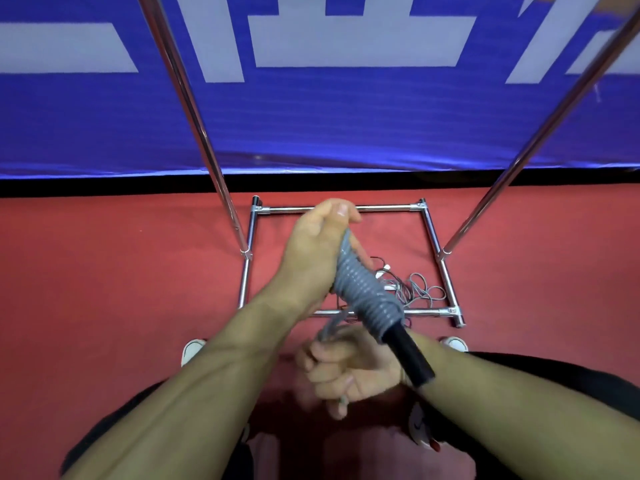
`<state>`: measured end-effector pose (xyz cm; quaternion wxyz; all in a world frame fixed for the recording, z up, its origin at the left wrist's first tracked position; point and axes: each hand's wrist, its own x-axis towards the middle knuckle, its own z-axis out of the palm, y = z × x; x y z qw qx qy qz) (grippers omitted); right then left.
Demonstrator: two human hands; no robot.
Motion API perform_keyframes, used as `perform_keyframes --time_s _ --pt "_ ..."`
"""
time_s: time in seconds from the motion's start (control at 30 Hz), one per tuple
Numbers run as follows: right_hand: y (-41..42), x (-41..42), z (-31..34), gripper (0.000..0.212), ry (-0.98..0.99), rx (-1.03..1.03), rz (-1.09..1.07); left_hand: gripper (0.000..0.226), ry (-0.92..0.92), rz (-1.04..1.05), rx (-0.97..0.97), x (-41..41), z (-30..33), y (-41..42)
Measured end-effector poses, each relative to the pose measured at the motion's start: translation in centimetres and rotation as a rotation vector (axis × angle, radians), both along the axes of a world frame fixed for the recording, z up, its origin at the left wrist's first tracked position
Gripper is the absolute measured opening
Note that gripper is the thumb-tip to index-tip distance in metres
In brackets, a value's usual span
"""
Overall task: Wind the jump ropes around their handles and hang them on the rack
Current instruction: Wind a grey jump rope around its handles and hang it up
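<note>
Left hand: centre frame, fingers curled round the top of the handles.
Right hand: below it, blurred, pinching the loose grey rope.
Rope: coiled round the black handles.
Rack: behind, on the red floor; other ropes lie inside its base.

Your view is evenly and brightly lit from overhead; shadows on the red floor are faint and soft. Thin highlights run along the chrome rack poles. Wide-angle distortion splays those poles outward toward the upper corners. Your right hand and the loose grey rope above it are motion-blurred; the blue banner looks slightly soft.
</note>
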<state>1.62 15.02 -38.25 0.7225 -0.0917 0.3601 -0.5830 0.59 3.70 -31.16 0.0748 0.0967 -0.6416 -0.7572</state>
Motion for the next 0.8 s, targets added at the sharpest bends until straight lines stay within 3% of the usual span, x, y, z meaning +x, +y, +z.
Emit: perform_keyframes --time_s 0.07,0.1,0.17,0.2,0.3,0.43,0.53,0.7,0.8 --pt "1.2 -2.5 0.0 0.052 0.153 0.172 -0.042 0.025 0.049 -0.165 -0.159 1.6 0.4 0.8" --pt "2.0 -4.0 0.5 0.050 0.199 0.201 -0.053 0.025 0.068 -0.192 -0.229 2.1 0.4 0.8" --pt "3.2 -6.1 3.0 0.013 0.192 0.175 -0.067 0.026 0.087 -0.162 -0.281 2.8 0.4 0.7" --pt "3.7 -6.6 4.5 0.009 0.181 0.179 -0.071 0.026 0.093 -0.143 -0.276 3.1 0.5 0.7" --pt "5.6 -6.4 8.5 0.037 0.005 0.204 -0.080 0.023 0.163 -0.182 -0.293 4.3 1.0 1.9" --pt "9.3 -3.5 12.6 0.036 -0.078 0.097 -0.280 0.024 0.202 -0.166 -0.169 6.1 2.7 4.4" --pt "12.4 -0.3 15.1 0.054 0.042 0.011 -0.466 0.022 0.183 -0.079 -0.030 7.6 3.9 6.6" --pt "14.8 4.6 16.5 0.021 0.496 0.171 -0.655 0.014 0.147 0.040 0.055 9.9 3.6 10.4" --pt "15.8 6.3 15.9 0.024 1.362 0.408 -0.601 0.012 0.144 0.062 0.043 10.9 3.2 12.1"
